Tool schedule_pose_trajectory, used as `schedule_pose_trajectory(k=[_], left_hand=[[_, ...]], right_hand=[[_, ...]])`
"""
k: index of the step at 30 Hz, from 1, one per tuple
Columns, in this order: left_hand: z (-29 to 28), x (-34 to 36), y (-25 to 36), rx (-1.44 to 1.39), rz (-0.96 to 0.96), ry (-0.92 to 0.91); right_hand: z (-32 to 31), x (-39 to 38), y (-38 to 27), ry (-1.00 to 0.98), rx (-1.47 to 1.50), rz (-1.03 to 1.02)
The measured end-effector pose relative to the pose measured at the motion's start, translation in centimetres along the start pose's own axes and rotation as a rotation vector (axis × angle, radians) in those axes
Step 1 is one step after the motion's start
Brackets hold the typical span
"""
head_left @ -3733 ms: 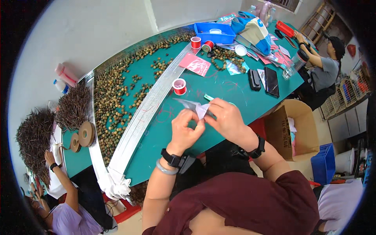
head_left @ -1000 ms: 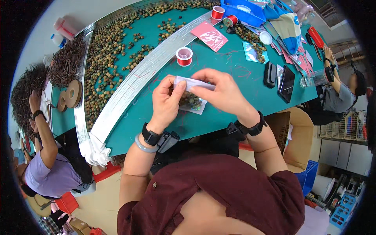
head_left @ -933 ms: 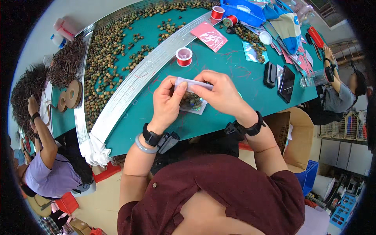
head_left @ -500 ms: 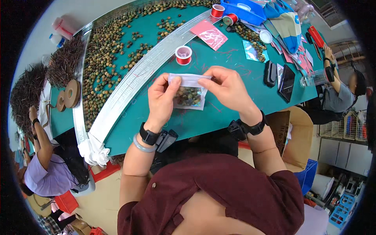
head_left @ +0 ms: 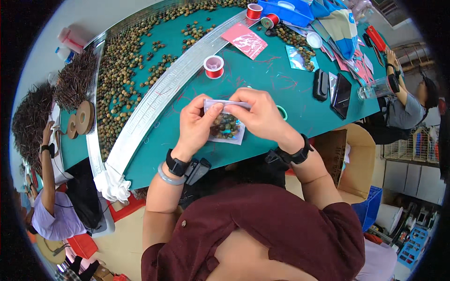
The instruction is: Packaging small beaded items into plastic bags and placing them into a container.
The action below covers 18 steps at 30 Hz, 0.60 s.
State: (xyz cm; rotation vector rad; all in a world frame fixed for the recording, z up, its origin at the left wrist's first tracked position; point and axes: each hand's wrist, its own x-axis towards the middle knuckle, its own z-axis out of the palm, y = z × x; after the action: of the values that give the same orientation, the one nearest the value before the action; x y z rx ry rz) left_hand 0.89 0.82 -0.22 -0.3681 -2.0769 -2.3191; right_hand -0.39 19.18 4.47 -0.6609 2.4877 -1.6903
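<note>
A small clear zip bag [head_left: 230,136] of greenish-brown beads hangs over the green table, its pale top edge pinched by both hands. My left hand [head_left: 193,125] grips that edge from the left, thumb on the front. My right hand [head_left: 257,114] is closed on the same strip, its thumb close to the left thumb. Behind my right hand part of a green ring-shaped thing [head_left: 282,112] shows; the rest is hidden. Beyond the hands stands a spool of red thread [head_left: 214,67], and past it lies a pink printed packet [head_left: 244,41].
A silvery strip [head_left: 161,93] curves across the table, fencing off many loose beads [head_left: 119,75] on the left. To the right lie a phone [head_left: 342,96], a black case [head_left: 320,85] and a glass jar [head_left: 375,89]. Co-workers sit left and right; a cardboard box [head_left: 361,164] stands below the table's right edge.
Both hands have come slightly lower with the bag, and my right hand has slid left along its top edge toward the left thumb. The green ring has come into sight.
</note>
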Motion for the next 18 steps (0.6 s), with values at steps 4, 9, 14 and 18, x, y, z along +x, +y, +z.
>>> schedule_pose_trajectory(k=[4,9,14,18], left_hand=[[0.1,0.2,0.0,-0.166,-0.193,-0.012],[-0.1,0.5,0.0,-0.249,-0.299,-0.019],[-0.5,0.5,-0.3,-0.245,-0.313,-0.035],[-0.2,0.6,-0.4,-0.2,-0.282,-0.026]], right_hand=[[-0.2,0.0,1.0,0.003,0.031,0.151],[-0.5,0.7,1.9,0.017,0.264,0.33],[-0.4,0.6,2.0,-0.001,0.271,0.321],[-0.4,0.3,2.4,0.068,0.176,0.185]])
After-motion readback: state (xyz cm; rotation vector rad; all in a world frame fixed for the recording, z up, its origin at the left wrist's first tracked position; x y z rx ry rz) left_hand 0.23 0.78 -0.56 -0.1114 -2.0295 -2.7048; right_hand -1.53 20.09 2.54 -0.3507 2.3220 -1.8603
